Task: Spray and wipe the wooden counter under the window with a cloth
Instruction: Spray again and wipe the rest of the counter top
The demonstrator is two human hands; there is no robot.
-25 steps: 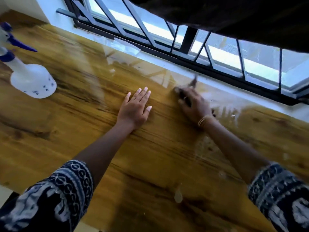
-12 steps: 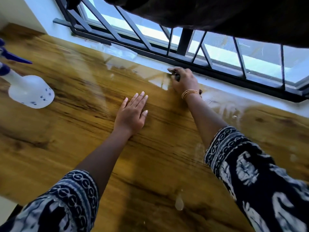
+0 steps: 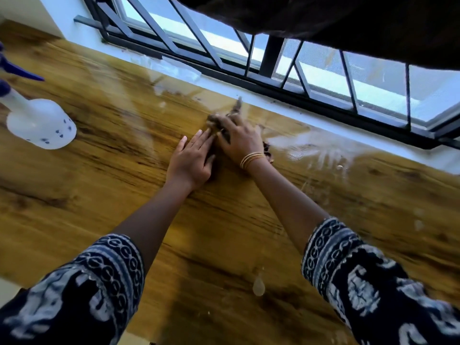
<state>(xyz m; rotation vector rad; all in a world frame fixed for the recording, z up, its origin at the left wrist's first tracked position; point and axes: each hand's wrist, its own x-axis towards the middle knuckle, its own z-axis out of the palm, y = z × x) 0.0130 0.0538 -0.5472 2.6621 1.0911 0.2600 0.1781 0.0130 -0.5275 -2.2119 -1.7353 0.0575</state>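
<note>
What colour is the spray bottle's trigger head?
Dark blue on the white spray bottle, at the head view's left edge.

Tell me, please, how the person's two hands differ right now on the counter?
The left hand lies flat with straight fingers on the wooden counter; the right hand presses a dark cloth. The right wrist wears gold bangles; the left is bare. Both emerge from patterned sleeves.

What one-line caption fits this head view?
Right hand wipes the wet wooden counter with a dark cloth while the left hand rests flat; spray bottle stands aside.
</note>
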